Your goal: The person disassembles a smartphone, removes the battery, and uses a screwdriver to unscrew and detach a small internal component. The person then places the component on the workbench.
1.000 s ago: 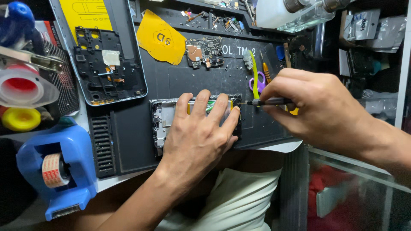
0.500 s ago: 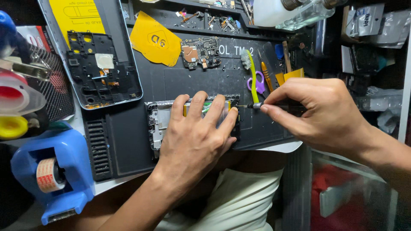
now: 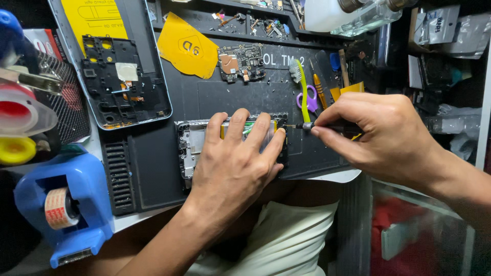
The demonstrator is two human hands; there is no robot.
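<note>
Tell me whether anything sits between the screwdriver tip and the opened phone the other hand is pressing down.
Nothing visible does. The right hand aims the screwdriver at the phone's right edge, beside the left hand's fingertips; the gap looks bare.

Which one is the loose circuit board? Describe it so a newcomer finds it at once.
Start at the dark repair mat in the middle of the bench. Near its top edge, right of the yellow plastic sheet and left of the green-handled brush, lies the circuit board. It is the only small bare board, dark with a copper-coloured patch and tiny chips.
</note>
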